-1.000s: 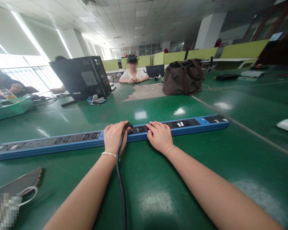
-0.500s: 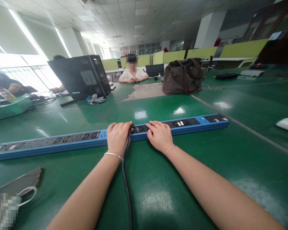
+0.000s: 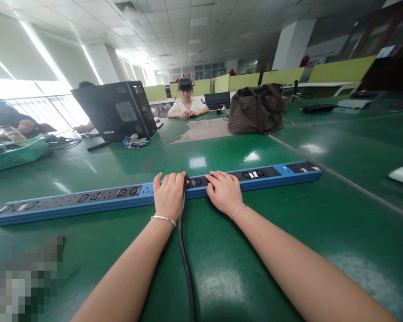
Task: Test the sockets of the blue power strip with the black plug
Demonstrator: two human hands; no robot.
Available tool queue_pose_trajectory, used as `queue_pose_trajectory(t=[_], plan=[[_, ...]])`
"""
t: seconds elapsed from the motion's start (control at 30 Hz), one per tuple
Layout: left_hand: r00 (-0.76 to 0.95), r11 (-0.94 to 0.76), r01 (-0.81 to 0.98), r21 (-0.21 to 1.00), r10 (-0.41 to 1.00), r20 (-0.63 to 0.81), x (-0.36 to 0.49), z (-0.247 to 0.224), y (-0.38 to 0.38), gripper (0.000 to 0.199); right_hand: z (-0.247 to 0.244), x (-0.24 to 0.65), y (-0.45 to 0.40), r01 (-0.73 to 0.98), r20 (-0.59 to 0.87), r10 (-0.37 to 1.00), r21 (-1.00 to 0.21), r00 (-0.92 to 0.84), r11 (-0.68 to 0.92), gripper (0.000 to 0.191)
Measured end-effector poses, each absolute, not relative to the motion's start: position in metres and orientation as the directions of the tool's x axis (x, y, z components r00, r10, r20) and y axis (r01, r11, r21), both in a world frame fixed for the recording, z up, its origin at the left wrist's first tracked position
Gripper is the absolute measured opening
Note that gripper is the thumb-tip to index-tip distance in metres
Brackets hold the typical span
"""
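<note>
1. Our long, straight power strip (image 3: 197,191), a blue channel with black socket faces, lies lengthwise across the glossy green desk (image 3: 127,167), beneath both our hands.
2. Our left hand (image 3: 169,194) curls palm-down over the middle of the strip, closed around a black plug (image 3: 187,179); we cannot tell how far the plug is seated.
3. From it a smooth, round black cable (image 3: 184,250) bends toward us, on the near side of the strip.
4. Our right hand (image 3: 225,193) rests half open on the strip, fingers loosely bent, with only the strip under it.
5. Beyond the strip we see a boxy black computer tower (image 3: 110,116), crumpled fabric gloves (image 3: 135,141) and a slouching brown textured bag (image 3: 245,112).
</note>
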State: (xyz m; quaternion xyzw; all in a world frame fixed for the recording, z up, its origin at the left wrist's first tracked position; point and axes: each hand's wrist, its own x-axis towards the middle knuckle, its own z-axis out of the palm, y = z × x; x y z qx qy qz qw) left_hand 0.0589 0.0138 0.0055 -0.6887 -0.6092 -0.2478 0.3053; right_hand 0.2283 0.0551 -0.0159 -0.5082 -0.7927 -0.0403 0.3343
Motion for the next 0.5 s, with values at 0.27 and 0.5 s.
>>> queue_pose_trajectory(t=[0.27,0.5], plan=[[0.142,-0.070,0.989,-0.130,0.694,0.706,0.0541,0.0037,0.0145,0.031,-0.0160,0.2283,0.0551,0.837,0.570,0.779,-0.269,-0.259,0.476,0.034],[0.177,-0.087,0.983,-0.162,0.702,0.690,0.0561,0.0072,0.0108,0.030,-0.0156,0.2285,0.0547,0.836,0.569,0.778,-0.267,-0.265,0.480,0.034]])
